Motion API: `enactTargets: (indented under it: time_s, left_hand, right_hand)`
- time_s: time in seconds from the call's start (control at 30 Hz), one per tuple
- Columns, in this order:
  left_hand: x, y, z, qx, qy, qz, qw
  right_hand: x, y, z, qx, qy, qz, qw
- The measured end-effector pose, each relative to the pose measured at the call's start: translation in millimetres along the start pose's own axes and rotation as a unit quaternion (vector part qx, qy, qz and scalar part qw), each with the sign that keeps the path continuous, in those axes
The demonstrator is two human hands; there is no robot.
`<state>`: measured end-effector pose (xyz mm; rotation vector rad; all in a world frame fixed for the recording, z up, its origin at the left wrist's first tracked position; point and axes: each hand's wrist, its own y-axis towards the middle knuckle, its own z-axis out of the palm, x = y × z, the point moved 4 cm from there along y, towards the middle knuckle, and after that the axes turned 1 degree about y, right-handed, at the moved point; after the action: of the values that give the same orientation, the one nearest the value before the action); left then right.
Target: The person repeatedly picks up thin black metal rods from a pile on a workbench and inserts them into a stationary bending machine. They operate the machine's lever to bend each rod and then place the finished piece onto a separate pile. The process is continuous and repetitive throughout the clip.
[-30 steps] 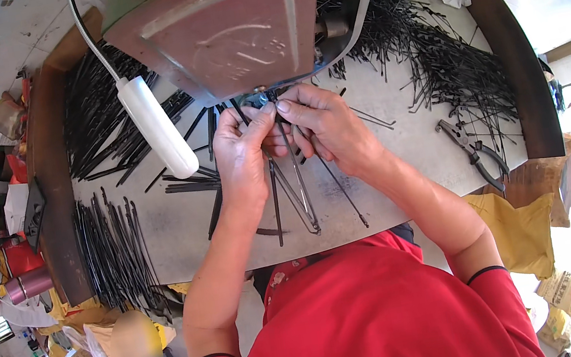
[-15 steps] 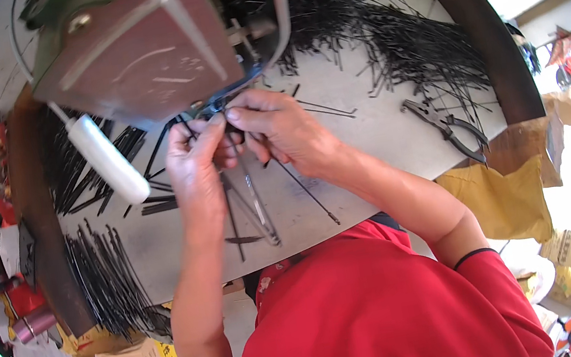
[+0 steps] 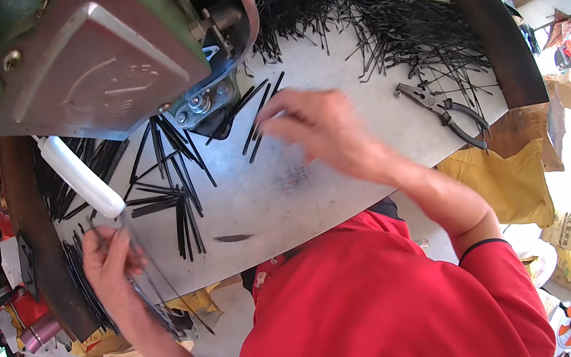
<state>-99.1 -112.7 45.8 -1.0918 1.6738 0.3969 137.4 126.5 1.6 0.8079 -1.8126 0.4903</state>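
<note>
Moved apart, pinching thin rods (image 3: 173, 287) near one end in the left hand (image 3: 112, 260), perhaps to leave lengths dangling. Cannot tell grip in blurred right hand (image 3: 326, 126).

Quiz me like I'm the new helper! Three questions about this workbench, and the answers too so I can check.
1. Which is nearer the white tube: the left hand or the right hand?
2. True or false: the pliers lie on the table.
3. What colour are the heaped rods? A) red B) black C) yellow

Key: 1. The left hand. 2. True. 3. B.
</note>
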Motion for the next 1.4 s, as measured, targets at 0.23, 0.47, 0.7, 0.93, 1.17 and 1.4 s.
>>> enactTargets:
  time_s: [0.23,0.47,0.7,0.93,1.17,1.4]
  left_hand:
    - [15.8,5.5,-17.6,-0.091,0.143,0.141,0.975]
    - [2.9,-16.8,62.2,0.012,0.147,0.168,0.975]
    - [32.3,-51.5,56.1,0.001,0.314,0.172,0.934]
    - [12.5,-34.4,94.2,0.020,0.310,0.340,0.887]
    - [-4.2,-18.7,114.7,0.030,0.340,0.389,0.855]
    - [-7.4,-26.3,125.5,0.021,0.268,0.402,0.875]
  right_hand:
    - [-15.1,-5.7,-38.3,-0.036,-0.423,-0.045,0.904]
    - [-20.3,0.1,-48.6,-0.030,-0.340,0.007,0.940]
    - [-23.9,-2.7,-55.2,-0.040,-0.243,0.090,0.965]
    - [-16.4,-1.4,-54.5,-0.048,-0.180,0.101,0.977]
    - [-24.3,-16.2,-59.9,-0.021,-0.055,0.137,0.989]
    - [-26.8,-16.3,-55.3,0.002,-0.060,0.169,0.984]
